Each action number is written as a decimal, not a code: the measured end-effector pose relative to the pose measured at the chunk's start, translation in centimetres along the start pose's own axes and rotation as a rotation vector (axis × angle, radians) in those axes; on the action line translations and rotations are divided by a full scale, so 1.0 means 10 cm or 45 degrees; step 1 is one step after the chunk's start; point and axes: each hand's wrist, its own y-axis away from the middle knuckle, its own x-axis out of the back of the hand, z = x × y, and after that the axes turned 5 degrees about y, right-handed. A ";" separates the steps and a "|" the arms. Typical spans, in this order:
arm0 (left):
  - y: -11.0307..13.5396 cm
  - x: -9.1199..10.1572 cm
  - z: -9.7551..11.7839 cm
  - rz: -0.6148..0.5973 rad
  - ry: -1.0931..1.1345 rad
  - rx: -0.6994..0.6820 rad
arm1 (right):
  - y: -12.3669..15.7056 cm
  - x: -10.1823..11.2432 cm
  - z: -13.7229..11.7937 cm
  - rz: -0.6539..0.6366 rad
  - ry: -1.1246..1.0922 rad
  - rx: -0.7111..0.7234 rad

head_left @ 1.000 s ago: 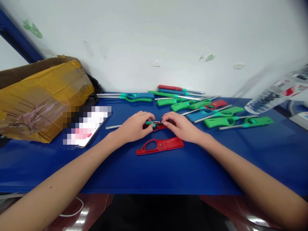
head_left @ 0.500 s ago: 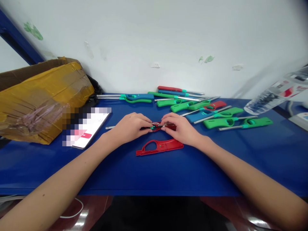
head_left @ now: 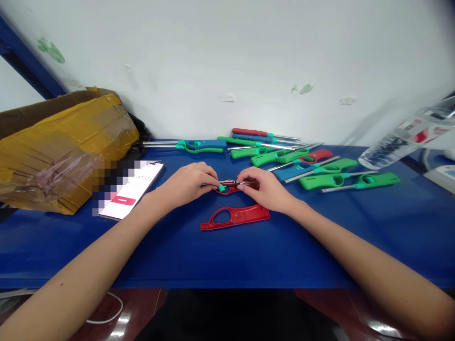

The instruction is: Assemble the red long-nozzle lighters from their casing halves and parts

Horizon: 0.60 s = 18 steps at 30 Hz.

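An opened red utility lighter (head_left: 232, 189) lies between my two hands, its thin wire and inner parts showing. My left hand (head_left: 190, 183) is closed at the lighter's nozzle end, fingertips pinched beside a small green piece (head_left: 222, 188). What exactly those fingertips hold is partly hidden. My right hand (head_left: 266, 189) grips the handle end, thumb and forefinger pressed together over the inner parts. Just in front lies the loose red half shell (head_left: 241, 216), inner side up, its right end close to my right hand.
Several green, blue and red lighters (head_left: 334, 180) lie piled at the back right. More lighters (head_left: 202, 143) lie behind my left hand. A phone (head_left: 131, 192) and a taped cardboard box (head_left: 67, 151) are on the left. A plastic bottle (head_left: 401, 137) leans at the right.
My left hand has shifted slightly left, and the green piece shows more clearly beside its fingertips. The metal tube seen left of that hand is now hidden. My right hand stays almost still.
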 end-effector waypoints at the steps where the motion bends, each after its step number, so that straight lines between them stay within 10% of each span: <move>1: 0.00 0.00 0.00 0.002 -0.044 -0.015 | 0.00 0.00 0.00 -0.001 0.002 0.001; 18: -0.01 -0.12 -0.02 0.253 0.142 -0.018 | 0.00 -0.01 0.02 0.015 -0.047 0.040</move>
